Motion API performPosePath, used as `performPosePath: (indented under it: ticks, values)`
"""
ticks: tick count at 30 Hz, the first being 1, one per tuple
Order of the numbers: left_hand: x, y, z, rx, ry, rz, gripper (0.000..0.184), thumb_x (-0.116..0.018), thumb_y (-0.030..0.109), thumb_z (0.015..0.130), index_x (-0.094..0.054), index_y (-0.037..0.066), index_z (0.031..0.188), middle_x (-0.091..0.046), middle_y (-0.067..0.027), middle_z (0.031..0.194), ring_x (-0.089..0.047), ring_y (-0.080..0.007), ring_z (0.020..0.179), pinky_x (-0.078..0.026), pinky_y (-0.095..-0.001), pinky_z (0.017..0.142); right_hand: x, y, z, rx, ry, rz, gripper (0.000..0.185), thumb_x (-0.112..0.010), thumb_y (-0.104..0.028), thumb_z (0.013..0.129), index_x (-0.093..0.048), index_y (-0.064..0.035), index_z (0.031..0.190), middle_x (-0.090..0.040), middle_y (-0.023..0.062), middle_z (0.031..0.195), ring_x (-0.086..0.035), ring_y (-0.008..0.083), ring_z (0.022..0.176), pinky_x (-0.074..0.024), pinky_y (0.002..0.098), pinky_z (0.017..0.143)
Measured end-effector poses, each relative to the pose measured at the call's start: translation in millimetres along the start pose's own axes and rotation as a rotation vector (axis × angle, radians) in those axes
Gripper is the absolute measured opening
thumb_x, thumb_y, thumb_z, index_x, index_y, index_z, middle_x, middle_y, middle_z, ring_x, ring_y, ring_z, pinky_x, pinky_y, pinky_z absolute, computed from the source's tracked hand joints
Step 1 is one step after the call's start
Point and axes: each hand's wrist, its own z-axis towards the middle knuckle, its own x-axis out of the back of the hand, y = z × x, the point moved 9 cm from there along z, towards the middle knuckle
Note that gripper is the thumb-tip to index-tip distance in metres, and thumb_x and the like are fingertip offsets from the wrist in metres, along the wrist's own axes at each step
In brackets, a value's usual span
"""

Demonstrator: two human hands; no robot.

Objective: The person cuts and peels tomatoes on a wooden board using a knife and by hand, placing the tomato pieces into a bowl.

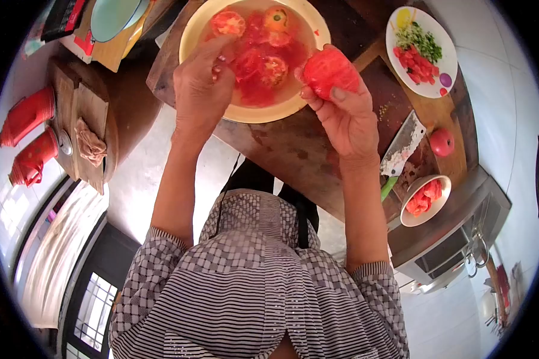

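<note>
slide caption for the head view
Left hand over a basin of tomatoes in reddish water, right hand holding a peeled tomato by its rim.

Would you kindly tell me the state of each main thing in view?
Right hand: holding a tomato
Held tomato: peeled
Left hand: fingers curled, contents unclear
Basin: holding reddish liquid and tomatoes
Cleaver: lying down, blade smeared with pale bits
Uncut tomato: skin on
Bowl: holding red pieces
Plate: holding chopped food
Cloth: crumpled
</note>
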Motion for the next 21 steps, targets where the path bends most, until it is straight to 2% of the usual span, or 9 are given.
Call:
performPosePath:
  ticks: [1, 4, 7, 9, 12, 14, 15, 17, 21]
  values:
    - [-5, 4, -4, 0.028, 0.006, -0.094, 0.037, -0.067, 0.006, 0.081, -0.060, 0.006, 0.118, -0.066, -0.0069, 0.101, -0.063, -0.0142, 0.087, -0.052, -0.0268, 0.075, -1, -4, -5, 0.029, -0.005, -0.054, 0.064, -0.062, -0.001, 0.081, -0.034, 0.0035, 0.138, -0.047, 0.0169, 0.132, -0.048, 0.0342, 0.122, -0.0508, 0.0403, 0.093]
    - [-54, 27, -15, 0.141, -0.297, -0.474, 0.044, -0.071, 0.011, 0.082, -0.055, 0.003, 0.123, -0.063, -0.0086, 0.106, -0.061, -0.0133, 0.091, -0.052, -0.0260, 0.078, 1, -14, -17, 0.116, 0.015, -0.259, 0.069, -0.066, 0.004, 0.076, -0.035, 0.0024, 0.138, -0.049, 0.0130, 0.131, -0.050, 0.0265, 0.120, -0.0475, 0.0362, 0.097]
    - [-91, 44, -29, 0.239, -0.388, -0.774, 0.049, -0.071, 0.012, 0.083, -0.051, 0.000, 0.126, -0.060, -0.0111, 0.112, -0.059, -0.0138, 0.097, -0.051, -0.0268, 0.081, 12, -27, -31, 0.208, 0.114, -0.549, 0.073, -0.069, 0.007, 0.073, -0.036, 0.0005, 0.138, -0.049, 0.0106, 0.132, -0.051, 0.0199, 0.118, -0.0440, 0.0319, 0.100]
    - [-106, 49, -34, 0.285, -0.440, -0.807, 0.053, -0.072, 0.013, 0.083, -0.048, -0.001, 0.128, -0.058, -0.0106, 0.116, -0.059, -0.0155, 0.101, -0.051, -0.0280, 0.083, 19, -35, -42, 0.266, 0.171, -0.718, 0.075, -0.071, 0.007, 0.072, -0.037, -0.0007, 0.138, -0.048, 0.0095, 0.133, -0.050, 0.0166, 0.117, -0.0419, 0.0300, 0.101]
    - [-128, 55, -41, 0.310, -0.483, -0.850, 0.053, -0.071, 0.013, 0.084, -0.047, 0.000, 0.130, -0.058, -0.0099, 0.117, -0.059, -0.0152, 0.102, -0.051, -0.0282, 0.084, 30, -41, -57, 0.421, 0.229, -0.920, 0.073, -0.072, 0.005, 0.074, -0.037, -0.0019, 0.138, -0.044, 0.0094, 0.136, -0.048, 0.0169, 0.120, -0.0413, 0.0309, 0.102]
    - [-140, 59, -43, 0.336, -0.519, -0.847, 0.052, -0.069, 0.012, 0.084, -0.046, 0.001, 0.130, -0.058, -0.0099, 0.117, -0.059, -0.0153, 0.102, -0.052, -0.0286, 0.084, 38, -44, -66, 0.490, 0.275, -0.954, 0.071, -0.071, 0.004, 0.071, -0.040, -0.0029, 0.135, -0.049, 0.0124, 0.129, -0.051, 0.0217, 0.116, -0.0426, 0.0320, 0.099]
    - [-148, 58, -47, 0.423, -0.525, -0.901, 0.051, -0.068, 0.010, 0.084, -0.046, 0.001, 0.130, -0.058, -0.0101, 0.117, -0.059, -0.0153, 0.102, -0.052, -0.0290, 0.083, 42, -47, -72, 0.523, 0.299, -0.970, 0.070, -0.070, 0.003, 0.070, -0.041, -0.0033, 0.133, -0.051, 0.0139, 0.126, -0.053, 0.0242, 0.114, -0.0433, 0.0326, 0.098]
    - [-166, 53, -55, 0.599, -0.532, -1.003, 0.048, -0.065, 0.007, 0.085, -0.047, 0.001, 0.129, -0.058, -0.0104, 0.116, -0.060, -0.0153, 0.100, -0.053, -0.0299, 0.082, 52, -47, -80, 0.522, 0.319, -0.965, 0.070, -0.070, 0.002, 0.070, -0.041, -0.0027, 0.133, -0.051, 0.0157, 0.126, -0.052, 0.0270, 0.116, -0.0427, 0.0346, 0.099]
    - [-184, 51, -58, 0.638, -0.570, -1.106, 0.045, -0.062, 0.001, 0.082, -0.049, 0.001, 0.125, -0.061, -0.0097, 0.112, -0.061, -0.0152, 0.097, -0.054, -0.0297, 0.079, 61, -60, -110, 0.547, 0.471, -1.206, 0.067, -0.070, -0.001, 0.071, -0.042, -0.0024, 0.131, -0.048, 0.0181, 0.129, -0.047, 0.0342, 0.121, -0.0411, 0.0394, 0.100]
